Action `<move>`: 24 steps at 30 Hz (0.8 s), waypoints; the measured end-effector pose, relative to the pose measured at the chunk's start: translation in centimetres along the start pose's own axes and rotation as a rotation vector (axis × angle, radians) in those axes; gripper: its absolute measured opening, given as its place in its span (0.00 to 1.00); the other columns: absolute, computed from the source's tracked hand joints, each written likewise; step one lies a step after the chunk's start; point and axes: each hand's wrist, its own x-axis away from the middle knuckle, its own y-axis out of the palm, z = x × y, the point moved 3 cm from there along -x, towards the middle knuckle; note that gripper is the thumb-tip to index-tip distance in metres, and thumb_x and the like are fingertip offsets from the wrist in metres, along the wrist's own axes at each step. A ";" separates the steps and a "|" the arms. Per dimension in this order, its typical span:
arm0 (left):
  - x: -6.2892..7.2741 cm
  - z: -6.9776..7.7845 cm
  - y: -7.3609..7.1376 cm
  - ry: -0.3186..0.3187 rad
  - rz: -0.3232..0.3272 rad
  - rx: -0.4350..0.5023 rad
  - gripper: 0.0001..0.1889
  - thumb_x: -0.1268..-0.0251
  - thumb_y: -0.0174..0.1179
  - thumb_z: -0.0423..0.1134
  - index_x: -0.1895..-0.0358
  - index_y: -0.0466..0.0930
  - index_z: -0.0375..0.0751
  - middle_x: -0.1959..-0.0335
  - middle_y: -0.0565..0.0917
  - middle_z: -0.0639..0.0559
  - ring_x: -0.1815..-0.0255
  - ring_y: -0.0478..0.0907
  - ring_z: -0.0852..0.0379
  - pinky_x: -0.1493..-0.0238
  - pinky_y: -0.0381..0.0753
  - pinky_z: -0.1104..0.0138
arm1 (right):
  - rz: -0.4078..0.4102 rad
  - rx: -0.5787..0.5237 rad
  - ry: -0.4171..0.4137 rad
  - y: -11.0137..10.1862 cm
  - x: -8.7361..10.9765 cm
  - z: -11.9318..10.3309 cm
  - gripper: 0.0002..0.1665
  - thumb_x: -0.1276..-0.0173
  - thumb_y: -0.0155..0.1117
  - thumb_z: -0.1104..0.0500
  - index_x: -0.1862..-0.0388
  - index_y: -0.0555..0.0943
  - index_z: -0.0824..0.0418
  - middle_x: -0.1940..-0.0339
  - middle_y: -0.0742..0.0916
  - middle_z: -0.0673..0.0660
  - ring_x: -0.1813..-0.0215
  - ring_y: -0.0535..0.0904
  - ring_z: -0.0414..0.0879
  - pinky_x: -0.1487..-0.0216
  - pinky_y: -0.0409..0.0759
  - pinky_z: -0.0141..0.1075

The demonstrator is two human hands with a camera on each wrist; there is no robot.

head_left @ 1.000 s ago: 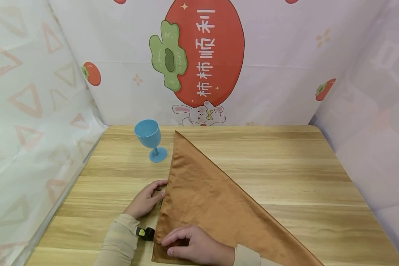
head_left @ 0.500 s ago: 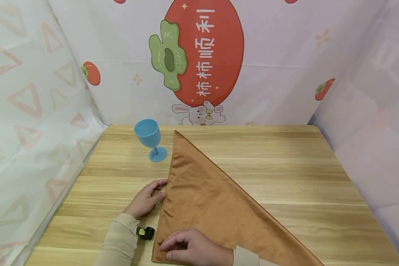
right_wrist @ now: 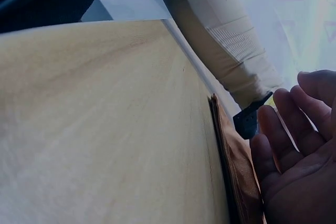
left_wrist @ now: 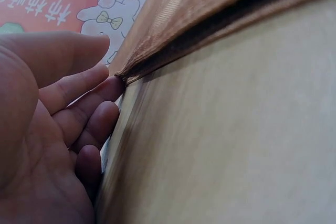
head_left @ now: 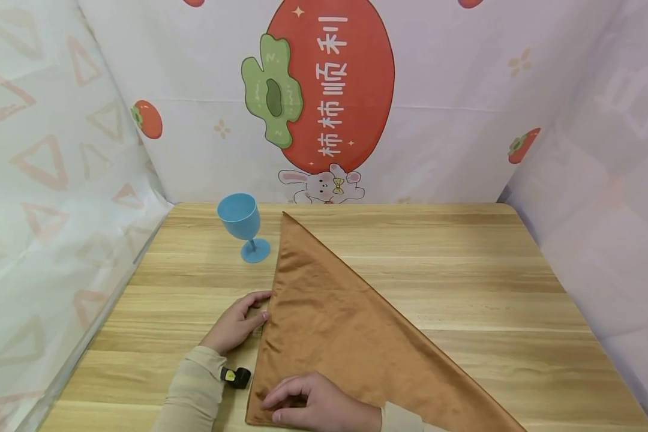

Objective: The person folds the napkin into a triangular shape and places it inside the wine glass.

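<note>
Keep the folded brown cloth (head_left: 335, 318) flat on the table (head_left: 464, 264), pointed far end just right of the upright blue goblet (head_left: 243, 228). Leave the left hand (head_left: 237, 321) at the left hem, touching with a fingertip in the left wrist view, fingers relaxed rather than clenched. Note the right hand (head_left: 318, 402) bent loosely over the near-left corner, with released fingers and nothing visibly grasped; hard to tell whether pressing on the cloth.

For what looks like smoothing and squaring, best stroke lightly outward from the middle with flattened fingers, steadying the left hem meanwhile to avoid dragging the whole fold askew. Better go slowly, given a satiny and probably slippery surface. Check for matching layers at the near-left corner and along the hem, especially around the dark opening in the left wrist view. Mind the black device (head_left: 241, 378) at the left wrist, close enough to nudge the hem.

Compared with a second ago, see a straighter, less puckered edge beside the right hand; otherwise, find cloth, goblet and left hand in nearly the same places.
</note>
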 end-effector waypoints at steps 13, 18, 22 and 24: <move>0.0 -0.1 0.1 0.003 0.003 -0.008 0.24 0.27 0.61 0.41 0.30 0.72 0.45 0.35 0.76 0.45 0.39 0.73 0.47 0.37 0.67 0.47 | 0.056 -0.094 0.012 -0.9 1.5 -0.2 0.15 0.27 0.63 0.62 0.45 0.84 0.67 0.44 0.86 0.58 0.43 0.81 0.38 0.44 0.79 0.33; 0.0 -0.1 0.1 0.007 0.004 -0.021 0.24 0.27 0.61 0.41 0.30 0.72 0.44 0.35 0.77 0.45 0.39 0.74 0.47 0.38 0.68 0.47 | 0.110 -0.073 -0.004 -1.7 2.2 -0.3 0.15 0.27 0.64 0.63 0.45 0.84 0.65 0.45 0.87 0.57 0.45 0.82 0.39 0.44 0.80 0.34; 0.0 0.0 0.1 0.005 0.005 -0.030 0.24 0.27 0.60 0.40 0.30 0.72 0.44 0.35 0.76 0.45 0.39 0.73 0.47 0.37 0.68 0.47 | 0.164 -0.005 -0.038 -2.3 2.6 -0.4 0.13 0.28 0.64 0.63 0.46 0.85 0.63 0.46 0.87 0.56 0.46 0.82 0.40 0.45 0.81 0.36; 0.1 0.1 0.1 0.005 0.005 -0.030 0.24 0.27 0.60 0.40 0.30 0.72 0.43 0.35 0.76 0.45 0.39 0.73 0.46 0.37 0.68 0.47 | 0.181 0.012 -0.041 -2.6 2.8 -0.5 0.13 0.28 0.64 0.63 0.47 0.85 0.63 0.46 0.87 0.56 0.45 0.82 0.40 0.43 0.80 0.37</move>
